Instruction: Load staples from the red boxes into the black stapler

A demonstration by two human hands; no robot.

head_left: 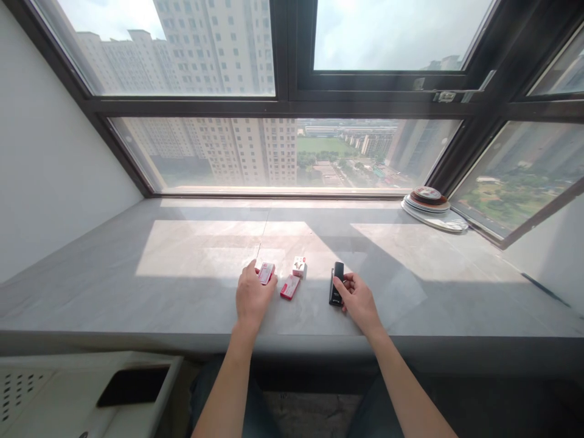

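Observation:
My left hand is closed around a small red and white box, thumb on its right side and fingers on its left. Just right of it, a second flat red and white box lies at a slant on the grey stone sill. Behind that one sits a small white box with a dark mark and some red on it. My right hand grips a black stapler from its right side, thumb across the top. The stapler points away from me. Some of my right fingertips are hidden behind it.
A stack of plates stands in the far right corner by the window. A thin dark strip lies along the right wall. Below the sill's front edge, a pale cabinet with a black phone-like slab is at the left.

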